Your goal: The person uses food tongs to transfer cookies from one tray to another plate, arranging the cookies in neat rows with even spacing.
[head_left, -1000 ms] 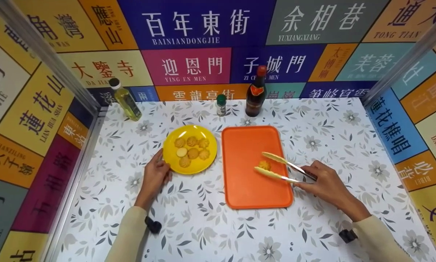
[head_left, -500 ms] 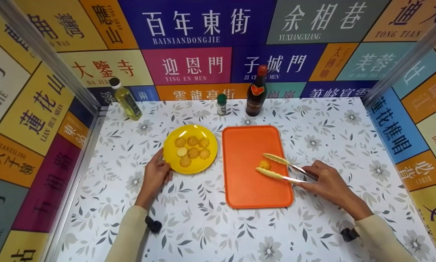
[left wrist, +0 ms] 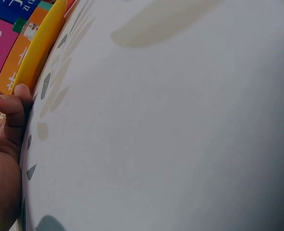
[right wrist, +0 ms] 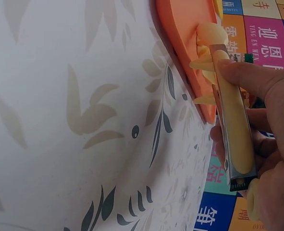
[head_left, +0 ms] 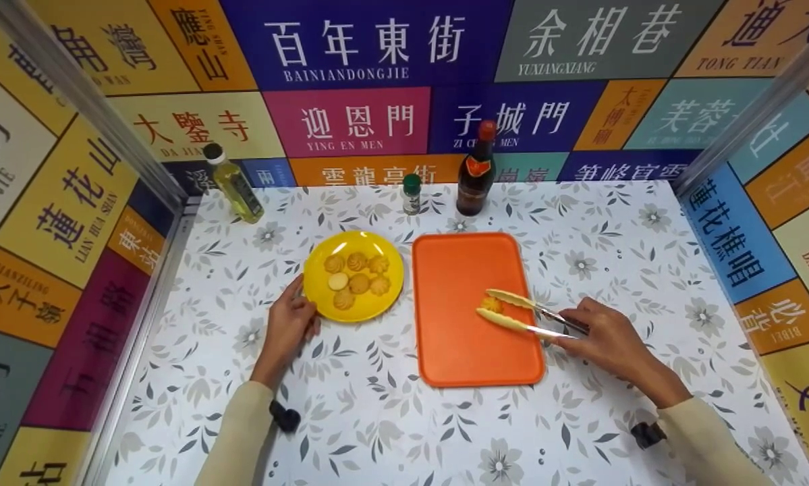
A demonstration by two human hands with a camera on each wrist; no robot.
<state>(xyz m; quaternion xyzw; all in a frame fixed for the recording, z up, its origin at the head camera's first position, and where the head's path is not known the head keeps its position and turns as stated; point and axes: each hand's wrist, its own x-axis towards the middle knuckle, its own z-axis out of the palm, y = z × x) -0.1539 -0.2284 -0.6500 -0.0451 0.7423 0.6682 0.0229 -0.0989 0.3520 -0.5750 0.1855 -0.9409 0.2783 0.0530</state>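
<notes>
My right hand (head_left: 603, 341) grips a pair of tongs (head_left: 546, 331) with metal arms and pale yellow scalloped ends. Between those ends sits a piped cookie (head_left: 490, 304), over the right part of an orange tray (head_left: 455, 351). The right wrist view shows the tongs' yellow-inlaid arm (right wrist: 235, 115) under my thumb, with the cookie (right wrist: 213, 36) beyond. My left hand (head_left: 288, 317) holds the lower left rim of a yellow plate (head_left: 323, 253); its fingertips meet the rim in the left wrist view. Several cookies (head_left: 357, 283) lie on the plate, one of them smooth and paler.
An oil bottle (head_left: 235, 185) stands at the back left. A green-capped shaker jar (head_left: 411, 196) and a dark bottle with a red cap (head_left: 474, 179) stand along the back. A flower-patterned cloth (head_left: 370, 418) covers the table; printed panels (head_left: 357, 125) enclose it.
The tongs' ends have drawn closer together around the cookie, the upper one moving down toward it. The left hand and the plate have stayed where they were.
</notes>
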